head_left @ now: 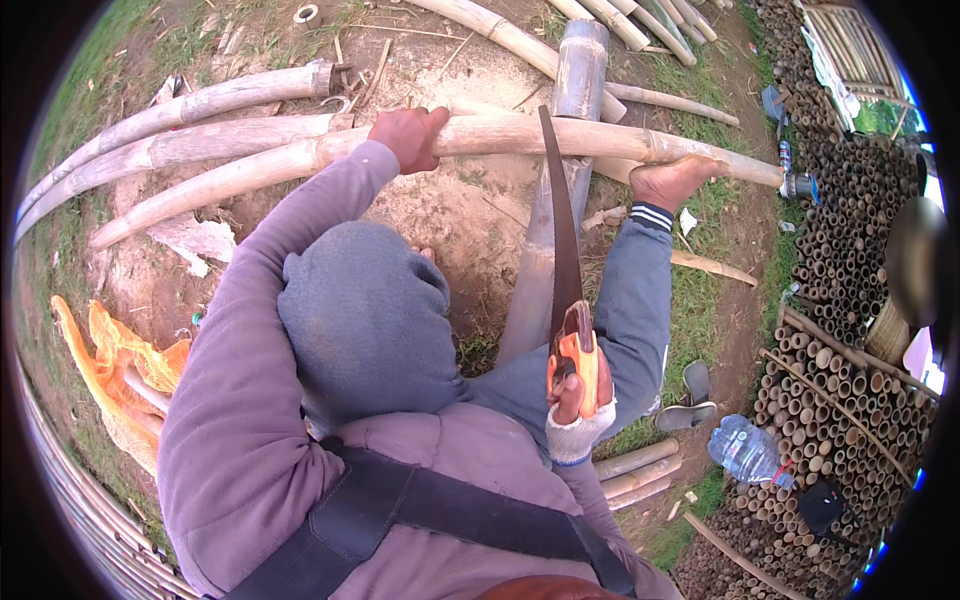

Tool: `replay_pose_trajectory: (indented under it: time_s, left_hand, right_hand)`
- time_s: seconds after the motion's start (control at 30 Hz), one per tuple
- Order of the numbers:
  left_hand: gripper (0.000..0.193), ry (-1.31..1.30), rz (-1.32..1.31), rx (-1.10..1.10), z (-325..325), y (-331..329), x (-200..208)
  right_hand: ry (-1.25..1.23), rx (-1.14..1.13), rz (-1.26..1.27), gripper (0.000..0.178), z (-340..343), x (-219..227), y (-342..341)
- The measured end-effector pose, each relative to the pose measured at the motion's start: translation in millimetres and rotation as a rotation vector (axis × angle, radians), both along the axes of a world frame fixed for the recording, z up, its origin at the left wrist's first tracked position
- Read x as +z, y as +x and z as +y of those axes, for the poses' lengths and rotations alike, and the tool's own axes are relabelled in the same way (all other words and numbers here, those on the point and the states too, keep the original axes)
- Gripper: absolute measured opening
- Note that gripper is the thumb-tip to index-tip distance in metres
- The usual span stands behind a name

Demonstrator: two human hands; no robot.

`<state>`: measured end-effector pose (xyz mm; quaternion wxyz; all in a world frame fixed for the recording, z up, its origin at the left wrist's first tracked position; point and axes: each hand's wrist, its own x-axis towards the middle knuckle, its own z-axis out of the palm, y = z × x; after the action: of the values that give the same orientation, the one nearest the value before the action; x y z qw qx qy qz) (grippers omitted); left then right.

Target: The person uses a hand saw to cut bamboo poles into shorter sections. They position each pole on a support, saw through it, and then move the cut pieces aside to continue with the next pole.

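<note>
Across a thick grey bamboo trunk (533, 255) lies a long pale pole (490, 135), bending gently down toward both its ends. On the pole, left of where it crosses the trunk, the person's bare left hand (408, 140) is clamped firmly, fingers curled about the stalk. To the right of that crossing, a bare foot (675, 183) rests on the same pole, beneath a blue-grey trouser leg (632, 280) with a striped cuff. On the pole's near side, the right hand (582, 425), in a whitish knitted glove that leaves the fingers uncovered, is folded around the orange grip of a saw (564, 240). Its dark blade points away from the person and overlaps the pole close by the trunk; from where I'm standing I can't tell whether the teeth touch.

Alongside the pole's left part, on its far side, two weathered stalks (200, 104) lie on the ground. Nearer the person than the pole's left end, an orange net bag (110, 345) sits on the grass. On the near side of the pole's right part I see grey slippers (688, 400), a few cut lengths (640, 478) and a clear plastic bottle (748, 450). Past its right end, stacked bamboo (830, 390) shows its round cut ends.
</note>
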<state>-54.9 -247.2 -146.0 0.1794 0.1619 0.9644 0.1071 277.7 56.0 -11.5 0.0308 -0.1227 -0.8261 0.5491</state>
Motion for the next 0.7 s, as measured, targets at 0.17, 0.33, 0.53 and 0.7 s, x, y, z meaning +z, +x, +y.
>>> replay_pose_trajectory:
  time_s: [0.17, 0.33, 0.53, 0.7]
  left_hand:
    - [0.057, 0.038, 0.008, -0.022, 6, -1, 7]
    - [0.060, 0.045, -0.011, -0.066, 21, -2, 14]
    - [0.053, 0.010, 0.016, -0.010, -3, -2, 5]
    - [0.052, 0.020, 0.014, -0.025, 1, 5, 6]
  right_hand:
    - [0.040, -0.057, 0.255, 0.041, -22, -50, -175]
    - [0.194, -0.034, 0.325, 0.040, -2, -54, -157]
    - [-0.021, -0.048, -0.027, 0.067, 1, 3, 5]
    - [-0.078, -0.053, 0.160, 0.044, -8, -55, -125]
